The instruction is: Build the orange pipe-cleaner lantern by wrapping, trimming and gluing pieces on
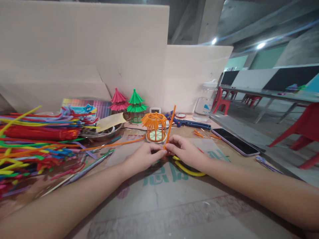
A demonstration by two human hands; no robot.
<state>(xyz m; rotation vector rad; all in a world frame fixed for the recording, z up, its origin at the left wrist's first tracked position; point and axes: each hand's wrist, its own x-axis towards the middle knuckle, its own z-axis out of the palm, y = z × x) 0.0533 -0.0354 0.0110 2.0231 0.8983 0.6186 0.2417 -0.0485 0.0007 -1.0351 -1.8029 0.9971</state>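
An orange pipe cleaner (171, 123) runs between my two hands, one end rising above the fingers and another length trailing left toward the pile. My left hand (147, 155) pinches it with thumb and finger. My right hand (183, 151) closes on it too, its fingertips meeting those of the left. Just behind the hands stands a small orange pavilion model (155, 127) with posts, a fringed roof and a pale base. Under my right hand lies a bent yellow pipe cleaner (190, 171). What the fingertips cover is hidden.
Colourful pipe cleaners (37, 146) are heaped at left by a metal bowl (109, 132). Pink (119, 101) and green (136, 105) tiered models stand behind. At right are pliers (194, 124), a phone (235, 141) and a water bottle (205, 101). White boards (139, 59) rise at the back.
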